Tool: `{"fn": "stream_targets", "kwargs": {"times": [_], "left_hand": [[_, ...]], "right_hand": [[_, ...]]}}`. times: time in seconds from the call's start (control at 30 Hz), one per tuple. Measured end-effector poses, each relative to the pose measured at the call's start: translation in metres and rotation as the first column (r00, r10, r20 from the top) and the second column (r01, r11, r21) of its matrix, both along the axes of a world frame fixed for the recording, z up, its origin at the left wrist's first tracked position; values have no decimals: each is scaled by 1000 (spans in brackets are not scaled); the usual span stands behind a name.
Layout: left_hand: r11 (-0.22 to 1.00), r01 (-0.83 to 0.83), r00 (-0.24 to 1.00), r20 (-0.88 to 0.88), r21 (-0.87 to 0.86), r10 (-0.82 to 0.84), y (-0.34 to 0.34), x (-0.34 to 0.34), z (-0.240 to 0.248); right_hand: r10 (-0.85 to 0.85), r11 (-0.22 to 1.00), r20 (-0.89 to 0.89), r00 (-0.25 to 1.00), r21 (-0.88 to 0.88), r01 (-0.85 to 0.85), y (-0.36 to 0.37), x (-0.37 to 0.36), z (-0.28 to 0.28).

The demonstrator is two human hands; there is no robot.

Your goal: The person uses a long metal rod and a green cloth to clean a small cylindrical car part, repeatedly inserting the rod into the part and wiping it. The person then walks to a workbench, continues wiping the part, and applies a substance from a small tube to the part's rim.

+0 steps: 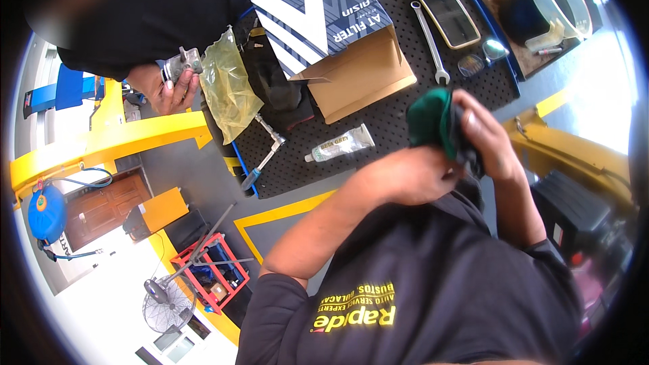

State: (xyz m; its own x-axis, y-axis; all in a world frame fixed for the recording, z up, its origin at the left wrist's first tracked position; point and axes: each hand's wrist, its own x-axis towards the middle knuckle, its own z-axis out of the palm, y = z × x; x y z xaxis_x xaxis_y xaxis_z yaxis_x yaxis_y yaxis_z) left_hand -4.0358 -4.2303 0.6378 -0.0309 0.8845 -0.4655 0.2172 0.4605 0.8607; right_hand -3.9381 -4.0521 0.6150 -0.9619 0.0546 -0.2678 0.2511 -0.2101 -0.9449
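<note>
Close to my chest, both hands are on a dark green and black cloth item (433, 118); its exact kind is unclear, as folds and fingers cover much of it. My right hand (492, 136) wraps round it from the right. My left hand (426, 174) is closed against its lower edge, with the fingertips partly hidden. Beyond my hands lies a combination wrench (430, 44) on the black perforated worktop (297, 179). To the left of my hands is a silver-grey tube of sealant (340, 143). Glasses (472, 64) rest near the worktop's far right edge.
An opened filter box (362, 84), a phone (444, 11), a ratchet handle (265, 161) and a yellowish plastic bag (231, 88) are on the worktop. A co-worker's hand (172, 91) holds a metal part (182, 64) at the left. A translucent bucket (551, 3) stands at far right.
</note>
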Motion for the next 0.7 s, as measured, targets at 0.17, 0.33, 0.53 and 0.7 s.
{"fn": "stream_targets", "kwargs": {"times": [0.17, 0.33, 0.53, 0.7], "left_hand": [[984, 85, 990, -94, -158, -101, -25, -11, 1], [905, 97, 977, -134, -414, -166, -32, -27, 38], [982, 126, 887, -429, -137, -174, -75, -6, 37], [990, 64, 817, -562, -128, -126, -77, 0, 75]], "right_hand": [[339, 933, -29, 940, 136, -332, -17, -10, 10], [447, 824, -79, 891, 423, -376, -18, -20, 19], [596, 729, 44, 802, 389, -563, -36, -29, 40], [710, 704, 157, 687, -197, -682, -32, -39, 63]]}}
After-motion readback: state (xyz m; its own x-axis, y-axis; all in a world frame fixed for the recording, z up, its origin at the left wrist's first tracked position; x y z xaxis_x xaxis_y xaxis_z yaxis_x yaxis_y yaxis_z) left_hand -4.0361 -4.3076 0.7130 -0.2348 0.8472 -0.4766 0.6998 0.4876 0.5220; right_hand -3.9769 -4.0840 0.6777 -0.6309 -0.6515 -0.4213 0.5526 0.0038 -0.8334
